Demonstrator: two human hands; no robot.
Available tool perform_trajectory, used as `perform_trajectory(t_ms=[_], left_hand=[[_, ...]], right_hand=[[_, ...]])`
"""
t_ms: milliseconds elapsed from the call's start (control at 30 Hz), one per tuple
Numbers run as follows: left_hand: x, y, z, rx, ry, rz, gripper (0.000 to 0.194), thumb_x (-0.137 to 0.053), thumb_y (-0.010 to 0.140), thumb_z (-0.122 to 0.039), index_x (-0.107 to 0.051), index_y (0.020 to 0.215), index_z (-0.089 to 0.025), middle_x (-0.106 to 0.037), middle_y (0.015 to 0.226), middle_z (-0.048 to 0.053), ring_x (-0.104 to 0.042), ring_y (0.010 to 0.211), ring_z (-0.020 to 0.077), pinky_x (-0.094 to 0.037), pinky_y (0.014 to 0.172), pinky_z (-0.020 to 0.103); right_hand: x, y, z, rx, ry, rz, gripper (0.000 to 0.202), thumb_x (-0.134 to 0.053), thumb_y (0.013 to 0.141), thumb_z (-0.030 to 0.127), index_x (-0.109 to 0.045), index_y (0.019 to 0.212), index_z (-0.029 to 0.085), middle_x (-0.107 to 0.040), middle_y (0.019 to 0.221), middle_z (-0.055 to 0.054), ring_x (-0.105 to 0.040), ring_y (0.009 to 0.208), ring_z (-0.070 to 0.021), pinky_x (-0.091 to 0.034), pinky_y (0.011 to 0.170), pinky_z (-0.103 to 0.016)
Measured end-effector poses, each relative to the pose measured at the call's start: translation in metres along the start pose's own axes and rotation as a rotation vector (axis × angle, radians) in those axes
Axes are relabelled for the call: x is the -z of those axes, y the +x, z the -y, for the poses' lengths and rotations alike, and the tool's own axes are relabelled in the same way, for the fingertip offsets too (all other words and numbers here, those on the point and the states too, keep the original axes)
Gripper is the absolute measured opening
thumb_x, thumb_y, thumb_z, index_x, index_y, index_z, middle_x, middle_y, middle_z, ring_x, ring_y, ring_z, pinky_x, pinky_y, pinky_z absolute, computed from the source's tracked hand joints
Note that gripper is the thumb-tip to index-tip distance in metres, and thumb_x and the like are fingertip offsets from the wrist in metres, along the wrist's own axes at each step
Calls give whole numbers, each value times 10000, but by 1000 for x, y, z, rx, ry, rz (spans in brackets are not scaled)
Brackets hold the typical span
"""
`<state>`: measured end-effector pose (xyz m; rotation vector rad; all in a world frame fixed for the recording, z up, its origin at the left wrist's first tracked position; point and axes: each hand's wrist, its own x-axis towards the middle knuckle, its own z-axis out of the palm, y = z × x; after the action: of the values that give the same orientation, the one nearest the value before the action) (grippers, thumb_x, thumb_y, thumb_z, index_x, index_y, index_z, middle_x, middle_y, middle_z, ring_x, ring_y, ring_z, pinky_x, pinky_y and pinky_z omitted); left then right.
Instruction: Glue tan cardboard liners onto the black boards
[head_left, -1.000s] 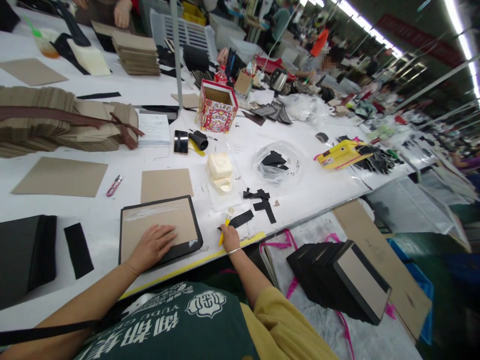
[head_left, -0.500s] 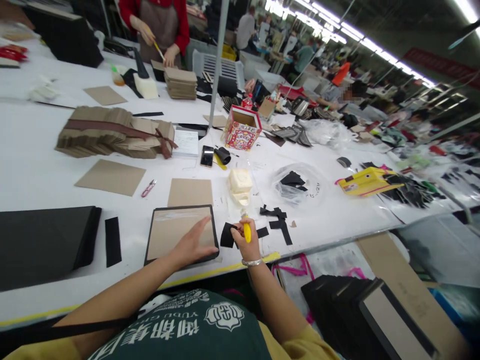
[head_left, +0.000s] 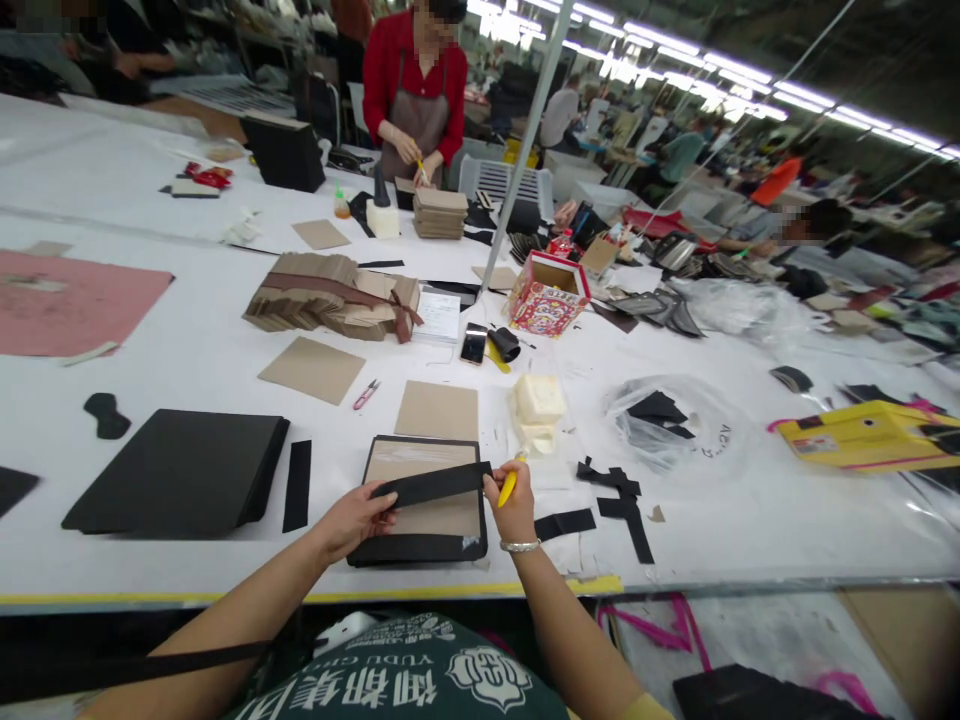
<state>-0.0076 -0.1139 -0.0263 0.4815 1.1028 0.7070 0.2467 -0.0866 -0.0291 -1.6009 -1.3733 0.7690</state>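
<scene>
A black strip [head_left: 431, 486] is stretched between my hands above a beige board with black edges [head_left: 424, 453]. My left hand [head_left: 358, 520] pinches the strip's left end between thumb and fingers. At the other end, my right hand [head_left: 512, 500] grips the strip and also holds a yellow-handled tool [head_left: 508, 487], its tip pointing away from me. Beyond that hand stands a cream-coated tub [head_left: 540, 400]. Black lies along the board's near edge, with a shiny patch at its right corner. Another black strip [head_left: 565, 524] rests right of my right hand.
On the left are a stack of black panels [head_left: 180, 470] and a loose black strip [head_left: 298, 486]. Pink-handled snips [head_left: 366, 395], a phone [head_left: 473, 343] and a patterned box [head_left: 550, 293] lie farther back. A plastic bag [head_left: 667, 425] holds black scraps. Across the table, a person in red works.
My left hand has left the board and taken the black strip's free end, which now spans both hands. The view has swung left.
</scene>
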Motion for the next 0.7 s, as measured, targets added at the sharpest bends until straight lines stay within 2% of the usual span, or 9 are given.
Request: perform_trajectory(t_ms=[100, 167, 267, 400, 533, 700], left_hand=[[13, 17, -13, -78, 27, -171, 328, -703, 616, -367, -525, 790, -154, -545, 627, -28, -501, 525, 50, -400, 485, 156], [20, 31, -19, -118, 125, -270, 309, -664, 629, -400, -527, 747, -149, -549, 619, -19, -504, 519, 67, -377, 454, 166], [27, 48, -21, -183, 453, -421, 282, -555, 690, -434, -507, 641, -160, -534, 554, -16, -484, 474, 98, -328, 424, 200], [32, 60, -22, -326, 926, -590, 303, -505, 718, -424, -501, 550, -173, -525, 515, -11, -479, 516, 120, -303, 495, 224], [32, 67, -23, -301, 1010, -655, 291, -507, 717, -415, -516, 549, -177, -553, 548, -5, -486, 539, 127, -296, 518, 225], [35, 75, -21, -277, 1023, -684, 289, -497, 716, -414, -543, 553, -180, -542, 523, -4, -481, 526, 136, -293, 509, 229]], right_hand=[[-15, 7, -7, 57, -168, 39, 222, -515, 742, 316, -394, 890, 204, -535, 711, 18, -563, 604, -132, -453, 598, -260], [-23, 13, -11, 88, -284, 70, 182, -484, 758, 318, -413, 878, 201, -544, 711, 12, -557, 583, -134, -431, 569, -253], [-34, 22, -20, 111, -372, 89, 158, -468, 767, 302, -428, 876, 195, -562, 717, 0, -571, 600, -142, -424, 571, -248], [-43, 31, -35, 88, -419, 104, 179, -469, 770, 278, -436, 920, 186, -571, 694, 4, -587, 620, -149, -428, 580, -243], [-48, 37, -44, 62, -462, 114, 208, -474, 773, 272, -434, 956, 182, -587, 711, 1, -590, 613, -151, -423, 568, -243], [-50, 39, -42, 40, -470, 103, 210, -484, 770, 273, -437, 953, 182, -594, 678, 4, -596, 607, -159, -415, 552, -242]])
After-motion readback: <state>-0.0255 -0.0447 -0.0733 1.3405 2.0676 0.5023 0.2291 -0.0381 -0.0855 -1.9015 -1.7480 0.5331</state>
